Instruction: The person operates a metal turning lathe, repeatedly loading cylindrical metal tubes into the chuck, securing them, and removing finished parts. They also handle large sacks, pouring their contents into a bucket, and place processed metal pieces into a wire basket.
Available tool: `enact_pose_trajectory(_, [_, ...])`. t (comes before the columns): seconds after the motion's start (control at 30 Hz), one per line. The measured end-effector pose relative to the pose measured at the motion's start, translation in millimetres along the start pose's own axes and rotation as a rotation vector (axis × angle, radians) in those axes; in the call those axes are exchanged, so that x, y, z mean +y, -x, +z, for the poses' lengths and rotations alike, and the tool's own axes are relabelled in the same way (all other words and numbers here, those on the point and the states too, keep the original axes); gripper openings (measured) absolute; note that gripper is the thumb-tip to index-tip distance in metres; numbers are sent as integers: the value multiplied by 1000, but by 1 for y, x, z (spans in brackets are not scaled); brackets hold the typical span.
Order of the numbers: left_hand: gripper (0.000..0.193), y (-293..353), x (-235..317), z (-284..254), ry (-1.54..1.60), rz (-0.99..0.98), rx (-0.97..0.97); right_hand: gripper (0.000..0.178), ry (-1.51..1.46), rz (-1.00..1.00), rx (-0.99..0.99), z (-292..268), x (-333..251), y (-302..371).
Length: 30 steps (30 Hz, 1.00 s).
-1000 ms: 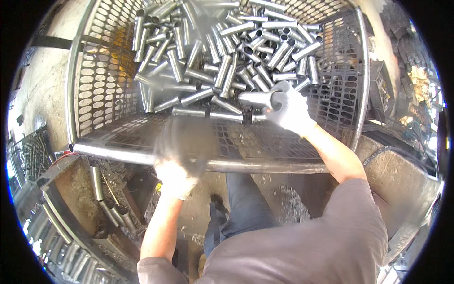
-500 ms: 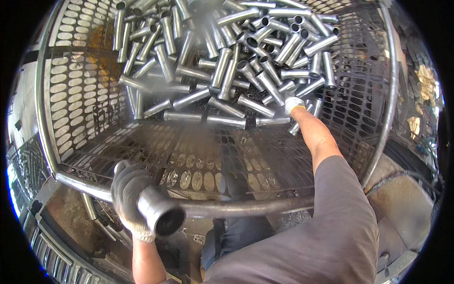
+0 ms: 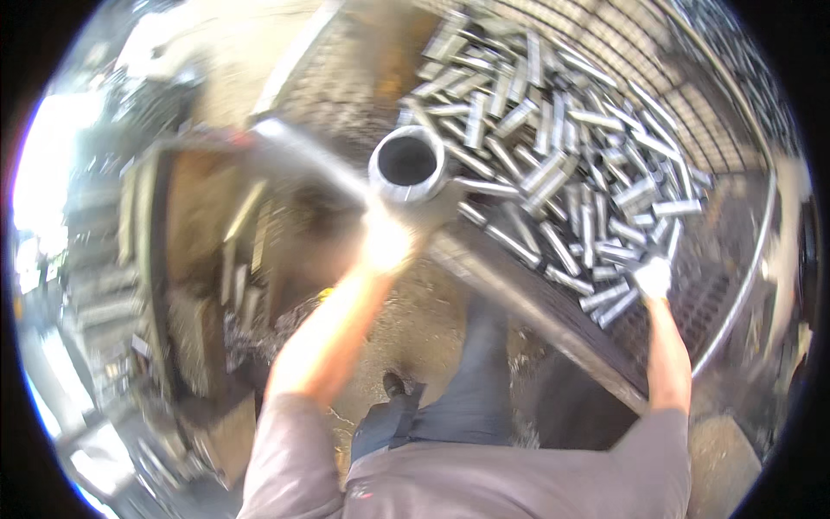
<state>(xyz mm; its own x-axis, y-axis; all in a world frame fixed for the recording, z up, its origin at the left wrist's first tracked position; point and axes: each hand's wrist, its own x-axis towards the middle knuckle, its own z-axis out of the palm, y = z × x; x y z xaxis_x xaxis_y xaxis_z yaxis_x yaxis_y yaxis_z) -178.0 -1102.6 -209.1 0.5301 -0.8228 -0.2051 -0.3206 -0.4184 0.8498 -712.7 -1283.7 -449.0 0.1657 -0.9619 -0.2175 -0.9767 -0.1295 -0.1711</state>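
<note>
A shiny metal tube with a wide round mouth points up toward me, and my left hand is closed round it. Glare and motion smear that gloved hand. Farther right, my right hand, in a whitish glove, reaches to the near right edge of a pile of metal tubes. Its fingers are too blurred to show whether they grip one of them. The tubes lie loose at many angles inside a large mesh-sided metal basket.
The basket's near rail slants between my body and the pile. To the left stands a brown bin with long pieces inside, all blurred. A concrete floor shows near my legs.
The view has swung left, so the basket appears farther right and slanted. My left hand has moved with its tube from low left to upper middle. My right hand stays at the pile.
</note>
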Motion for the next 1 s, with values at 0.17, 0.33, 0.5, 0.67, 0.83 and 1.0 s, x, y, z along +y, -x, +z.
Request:
enact_pose_trajectory(0.17, [47,173,29,-119,335,13,158,29,-752,8,65,-211,-162,115])
enact_pose_trajectory(0.33, [50,461,-67,-250,722,-197,156,62,-1216,-487,-386,-264,-276,261])
enact_pose_trajectory(0.5, [50,697,-163,-332,430,-574,710,54,-1211,-745,-409,-267,-536,471])
enact_pose_trajectory(0.67, [36,839,-246,-451,372,-318,1315,49,-846,-963,-1153,-234,-689,727])
enact_pose_trajectory(0.83, [25,869,-299,-580,383,-110,1548,60,-490,-1417,-1053,-179,-817,898])
enact_pose_trajectory(1.0, [38,830,-318,-642,-1,-266,1422,61,-700,-1541,-872,-112,-876,937])
